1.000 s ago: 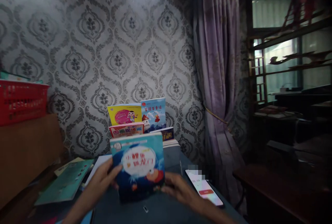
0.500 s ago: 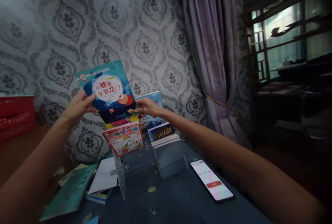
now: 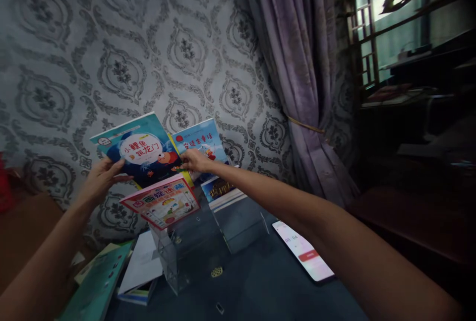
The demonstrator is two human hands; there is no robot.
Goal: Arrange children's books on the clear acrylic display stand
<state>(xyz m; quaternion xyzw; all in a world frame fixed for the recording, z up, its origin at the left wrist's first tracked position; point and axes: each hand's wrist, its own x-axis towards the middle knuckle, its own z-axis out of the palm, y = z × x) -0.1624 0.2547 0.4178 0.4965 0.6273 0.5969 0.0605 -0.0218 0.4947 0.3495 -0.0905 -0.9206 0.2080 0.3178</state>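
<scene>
Between my two hands is a blue picture book (image 3: 139,150) with an orange fish on its cover. My left hand (image 3: 106,179) grips its left edge, thumb in front. At the lower right edge, my right hand (image 3: 195,161) pinches it. The book's bottom is hidden behind a red-bordered book (image 3: 163,203) in a clear acrylic stand (image 3: 167,256). Behind my right hand a light blue storybook (image 3: 204,137) stands upright. In front of it a dark book with gold lettering (image 3: 221,188) is partly covered by my right forearm.
A phone (image 3: 303,250) with a lit timer lies to the right on the dark tabletop (image 3: 256,286). At the left lie a green book (image 3: 96,281) and a white-covered book (image 3: 141,264). A cardboard box (image 3: 29,231) is at far left. Wallpapered wall and purple curtain (image 3: 293,63) stand behind.
Both hands have lowered the blue picture book behind the red-bordered book, which now tilts more. More of the light blue storybook shows. The camera view has shifted.
</scene>
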